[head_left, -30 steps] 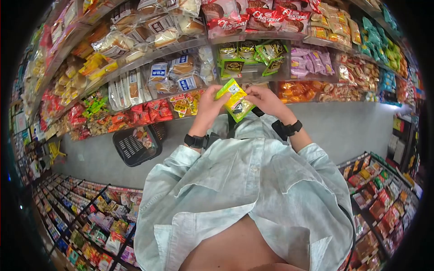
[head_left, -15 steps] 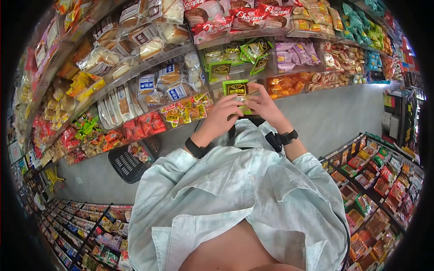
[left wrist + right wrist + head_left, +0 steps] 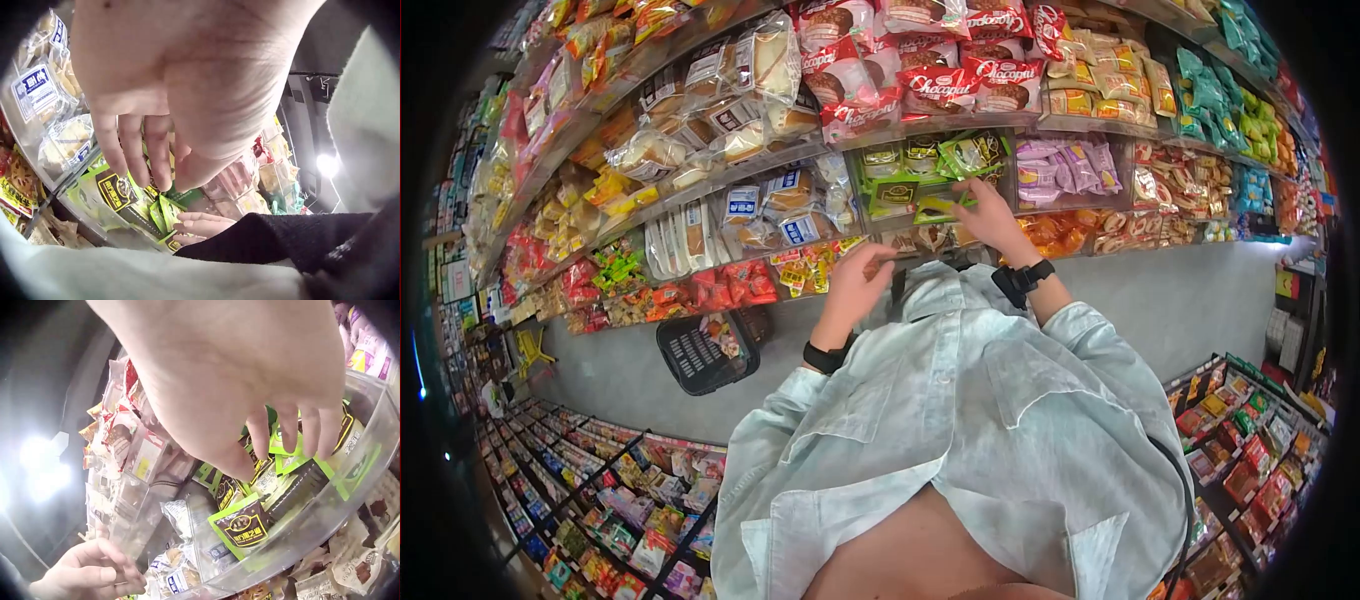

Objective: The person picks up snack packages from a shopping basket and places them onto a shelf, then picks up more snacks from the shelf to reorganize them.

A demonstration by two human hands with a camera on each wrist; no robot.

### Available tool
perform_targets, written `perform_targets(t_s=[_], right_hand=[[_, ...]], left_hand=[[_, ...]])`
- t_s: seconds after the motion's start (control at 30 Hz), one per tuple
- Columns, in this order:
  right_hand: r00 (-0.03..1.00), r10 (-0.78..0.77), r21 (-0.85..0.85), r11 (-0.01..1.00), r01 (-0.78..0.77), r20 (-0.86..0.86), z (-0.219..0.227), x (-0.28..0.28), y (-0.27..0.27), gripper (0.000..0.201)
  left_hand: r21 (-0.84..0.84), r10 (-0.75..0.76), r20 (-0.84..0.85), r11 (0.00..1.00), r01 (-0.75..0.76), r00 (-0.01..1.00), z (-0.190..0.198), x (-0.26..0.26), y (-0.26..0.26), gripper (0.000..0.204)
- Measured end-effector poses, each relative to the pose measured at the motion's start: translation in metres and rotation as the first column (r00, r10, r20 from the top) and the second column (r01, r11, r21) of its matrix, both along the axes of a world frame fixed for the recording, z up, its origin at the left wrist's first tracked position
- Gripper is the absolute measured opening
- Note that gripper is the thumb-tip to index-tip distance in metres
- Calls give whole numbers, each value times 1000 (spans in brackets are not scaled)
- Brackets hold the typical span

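Note:
My right hand [image 3: 992, 218] reaches into a clear shelf bin [image 3: 294, 540] of green-edged snack packets [image 3: 247, 528]. Its fingers point down, fairly straight, and the thumb stands apart from them. A yellow-green packet [image 3: 938, 207] lies right at these fingertips in the head view; in the right wrist view the fingers partly hide the packets beneath. Lower and to the left, my left hand [image 3: 858, 290] hovers in front of the shelf with loosely bent fingers and nothing in them. The left wrist view shows its fingers [image 3: 132, 147] hanging relaxed, overlapping the bin behind.
Red Chocopai packs [image 3: 940, 90] fill the shelf above. Purple packets [image 3: 1068, 168] sit right of the green bin, wrapped bread [image 3: 785, 200] to its left. Orange packs [image 3: 1055, 235] line the lower row. A black basket [image 3: 705, 355] stands on the grey floor [image 3: 1120, 300].
Both hands held a green-yellow packet at the front of the body. The right hand has since moved forward into the bin; the left has let go and drawn back, down and left.

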State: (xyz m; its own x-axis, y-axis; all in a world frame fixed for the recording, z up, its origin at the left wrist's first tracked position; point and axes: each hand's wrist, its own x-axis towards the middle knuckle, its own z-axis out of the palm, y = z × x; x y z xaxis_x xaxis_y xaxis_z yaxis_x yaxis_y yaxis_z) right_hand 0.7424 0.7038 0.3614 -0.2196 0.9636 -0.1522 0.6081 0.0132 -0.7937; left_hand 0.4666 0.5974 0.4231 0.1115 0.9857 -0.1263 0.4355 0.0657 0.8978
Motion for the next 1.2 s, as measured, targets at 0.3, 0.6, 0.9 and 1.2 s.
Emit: perform_targets(t_s=[0.3, 0.6, 0.9, 1.2], right_hand=[[978, 182, 151, 969, -196, 98, -21, 3, -8, 26], [996, -80, 220, 973, 68, 43, 7, -29, -7, 18], [929, -362, 228, 901, 369, -74, -7, -44, -22, 16], [990, -96, 53, 993, 102, -100, -41, 16, -109, 12]], left_hand=[[-21, 44, 55, 999, -43, 997, -6, -11, -12, 20], [-94, -86, 151, 990, 101, 985, -24, -46, -44, 19], [-152, -201, 129, 964, 220, 971, -42, -78, -81, 20], [-276, 287, 92, 927, -253, 953, -166, -125, -173, 13]])
